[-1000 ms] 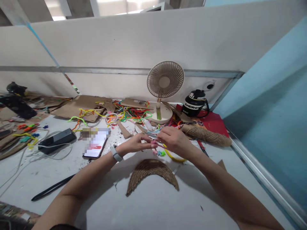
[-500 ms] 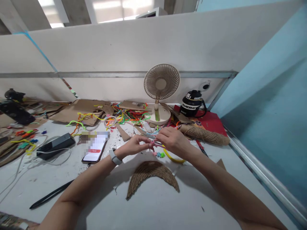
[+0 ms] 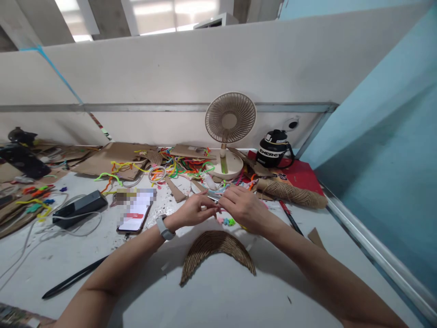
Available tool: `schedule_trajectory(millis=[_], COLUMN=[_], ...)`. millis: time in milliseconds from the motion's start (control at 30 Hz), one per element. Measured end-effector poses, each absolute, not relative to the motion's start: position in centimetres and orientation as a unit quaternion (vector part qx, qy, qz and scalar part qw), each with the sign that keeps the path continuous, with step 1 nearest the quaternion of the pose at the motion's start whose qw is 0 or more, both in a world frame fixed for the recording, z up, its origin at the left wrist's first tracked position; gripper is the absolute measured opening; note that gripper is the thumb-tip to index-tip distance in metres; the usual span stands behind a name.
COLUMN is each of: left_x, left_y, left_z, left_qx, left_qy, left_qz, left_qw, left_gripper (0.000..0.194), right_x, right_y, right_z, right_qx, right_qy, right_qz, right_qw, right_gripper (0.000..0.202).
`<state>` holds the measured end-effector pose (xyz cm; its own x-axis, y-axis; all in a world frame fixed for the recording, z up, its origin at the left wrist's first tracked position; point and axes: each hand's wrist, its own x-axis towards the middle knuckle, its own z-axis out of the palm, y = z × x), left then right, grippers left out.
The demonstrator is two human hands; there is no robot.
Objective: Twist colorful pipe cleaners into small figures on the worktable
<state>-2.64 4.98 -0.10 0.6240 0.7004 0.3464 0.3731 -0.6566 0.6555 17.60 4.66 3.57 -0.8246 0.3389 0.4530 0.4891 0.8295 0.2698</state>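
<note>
My left hand [image 3: 197,209] and my right hand [image 3: 243,206] meet above the table, fingertips almost together. Both are closed in a pinch around a thin pink pipe cleaner [image 3: 219,211], mostly hidden by the fingers. A shiny metal piece [image 3: 213,198] shows just behind the fingertips; whether a hand touches it I cannot tell. Below the hands lie small pink, blue and green flower-like pieces [image 3: 226,221]. Nearer to me, a crescent of coiled brown twine [image 3: 218,246] lies flat. My right hand covers most of a yellow loop.
A fan [image 3: 230,118] stands behind the hands, amid cardboard and coloured pipe cleaners [image 3: 191,165]. To the right are a twine roll [image 3: 292,193], a black bottle [image 3: 272,148] and a red-black pen [image 3: 290,217]. A phone [image 3: 136,209], black power bank [image 3: 80,208] and black tweezers [image 3: 73,278] lie left.
My right hand has turned and shifted slightly toward me, covering more of the yellow loop. Less of the pink pipe cleaner shows between my fingers.
</note>
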Motion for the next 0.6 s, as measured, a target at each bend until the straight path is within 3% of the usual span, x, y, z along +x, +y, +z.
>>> schedule_trajectory(millis=[267,500,600], left_x=[-2.36,-2.15,-2.13], left_y=[4.86,5.03,5.06], left_z=[-0.21,-0.62,-0.7], left_qx=[0.756,0.628,0.647], left_qy=[0.389,0.388,0.39], left_qz=[0.426,0.501,0.501], left_qw=[0.308,0.452,0.423], left_gripper=[0.035,0.041,0.038], right_x=[17.23,16.84,16.76], right_y=[3.93,3.93,4.06], right_z=[3.31,3.06,2.8], right_qx=[-0.303,-0.342,-0.355], right_qy=[-0.897,-0.89,-0.889], right_qz=[-0.195,-0.122,-0.102], right_qw=[0.258,0.275,0.27], right_gripper=[0.022,0.027,0.028])
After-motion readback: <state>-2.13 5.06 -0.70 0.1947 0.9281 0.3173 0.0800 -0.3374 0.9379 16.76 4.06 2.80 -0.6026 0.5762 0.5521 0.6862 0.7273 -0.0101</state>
